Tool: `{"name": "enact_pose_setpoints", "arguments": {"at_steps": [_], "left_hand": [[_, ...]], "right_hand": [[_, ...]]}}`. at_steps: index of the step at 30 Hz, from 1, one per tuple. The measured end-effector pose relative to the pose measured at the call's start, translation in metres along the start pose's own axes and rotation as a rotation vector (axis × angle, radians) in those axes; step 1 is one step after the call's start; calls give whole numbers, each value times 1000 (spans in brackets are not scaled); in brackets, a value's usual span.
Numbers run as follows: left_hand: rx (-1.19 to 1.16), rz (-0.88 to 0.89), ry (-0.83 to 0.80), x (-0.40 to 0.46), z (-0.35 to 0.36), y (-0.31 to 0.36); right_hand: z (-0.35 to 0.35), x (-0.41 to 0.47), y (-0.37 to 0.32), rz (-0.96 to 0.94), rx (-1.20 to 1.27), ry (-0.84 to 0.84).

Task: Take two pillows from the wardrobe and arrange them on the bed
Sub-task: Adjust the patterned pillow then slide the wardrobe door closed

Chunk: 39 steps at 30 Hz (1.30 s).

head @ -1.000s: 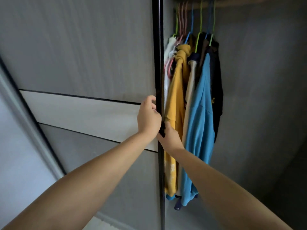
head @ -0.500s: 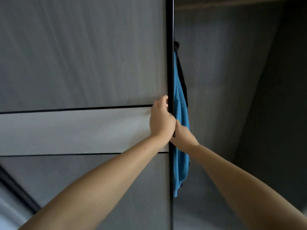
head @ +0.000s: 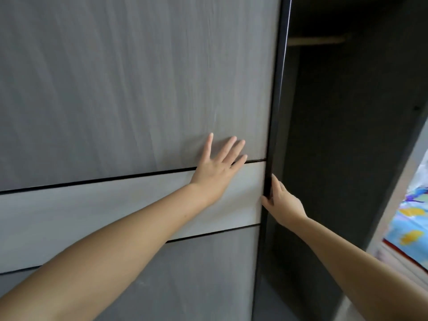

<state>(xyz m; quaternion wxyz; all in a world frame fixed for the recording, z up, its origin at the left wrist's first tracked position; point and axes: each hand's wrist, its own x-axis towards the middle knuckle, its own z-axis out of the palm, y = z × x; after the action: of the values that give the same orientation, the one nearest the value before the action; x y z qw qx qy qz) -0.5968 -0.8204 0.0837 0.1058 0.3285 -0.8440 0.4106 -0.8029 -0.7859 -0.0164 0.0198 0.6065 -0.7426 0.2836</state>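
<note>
My 2 bare forearms come in from the bottom corners of the frame and reach up toward the middle. My left hand (head: 216, 169) lies flat on the sliding door (head: 129, 93) of the wardrobe, fingers spread wide and holding nothing, the palm on the pale band (head: 97, 216) that crosses the door and the fingertips over the thin black line onto the grey wood-grain panel above it. My right hand (head: 281, 201), just right of centre, is curled around the door's black edge frame (head: 276, 93): the thumb is on the near side of the frame and the fingers wrap behind it, out of sight.

The door fills the left and centre of the frame: grey panel on top, pale band in the middle, grey panel below, split by 2 thin black lines. Right of the black frame is the open wardrobe interior (head: 342, 147), dark and in shadow. High in the upper right of the frame a pale horizontal rail (head: 316, 40) crosses the opening. I cannot see any pillows in this dark section; the depth of it is too dim to read.

At the far right edge, past the wardrobe's side panel, a strip of bright fabric (head: 410, 225) shows, blue with yellow and white patches and a red border lower down. I cannot tell what it is.
</note>
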Motion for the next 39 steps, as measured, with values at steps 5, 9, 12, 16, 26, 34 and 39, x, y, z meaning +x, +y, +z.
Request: {"name": "enact_pose_setpoints", "arguments": {"at_steps": [5,9,12,16,26,34,39], "left_hand": [[92,-47,-11,25,-1,3],[83,-27,-18,56,-5,22],[64,35,15,85,-2,41],[1,97,42,126,-5,68],[-1,151,90,196,-25,129],[17,145,118,234,-28,164],[-10,131,119,249,-27,178]], "right_hand": [[-30,2,24,83,78,347],[-44,9,20,22,98,320],[-45,10,28,167,389,225],[-48,19,51,289,523,180],[-73,51,117,382,561,293],[-84,61,163,380,558,363],[-86,65,179,354,554,394]]}}
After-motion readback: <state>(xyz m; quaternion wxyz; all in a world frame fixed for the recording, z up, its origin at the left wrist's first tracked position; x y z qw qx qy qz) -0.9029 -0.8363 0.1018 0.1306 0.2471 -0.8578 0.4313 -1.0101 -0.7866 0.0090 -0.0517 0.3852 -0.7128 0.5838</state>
